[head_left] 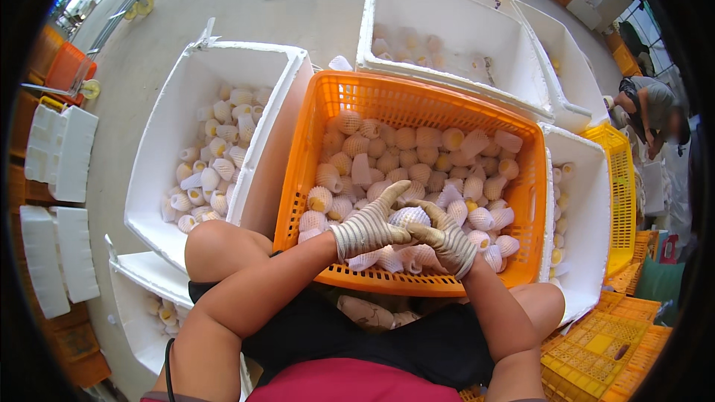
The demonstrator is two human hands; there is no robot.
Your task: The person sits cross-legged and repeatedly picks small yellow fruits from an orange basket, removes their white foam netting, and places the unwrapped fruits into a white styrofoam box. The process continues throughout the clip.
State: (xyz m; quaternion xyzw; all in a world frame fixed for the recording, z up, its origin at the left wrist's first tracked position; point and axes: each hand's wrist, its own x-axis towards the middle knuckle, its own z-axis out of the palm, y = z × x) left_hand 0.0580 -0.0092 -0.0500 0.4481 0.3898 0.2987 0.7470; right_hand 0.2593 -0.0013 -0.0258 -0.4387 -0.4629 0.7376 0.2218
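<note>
Both my hands wear pale, striped knit gloves and meet over the near part of an orange plastic crate (pixel 290 201). Between them is a round fruit in a white foam net (pixel 410 217). My left hand (pixel 375 222) holds it from the left, fingers pointing up and away, thumb near the right thumb. From the right, my right hand (pixel 445 235) curls its fingers over the same fruit. Many yellowish fruits in foam nets (pixel 428 155) fill the crate below, some with the net open at one end. A few loose foam nets (pixel 361 170) lie among them.
White foam boxes holding netted fruit stand left (pixel 149 141), behind (pixel 454 11) and right (pixel 592 253) of the crate. Yellow crates (pixel 618 193) stack at the right. Another person (pixel 655 108) bends at the far right. Foam boxes (pixel 45 260) line the left side.
</note>
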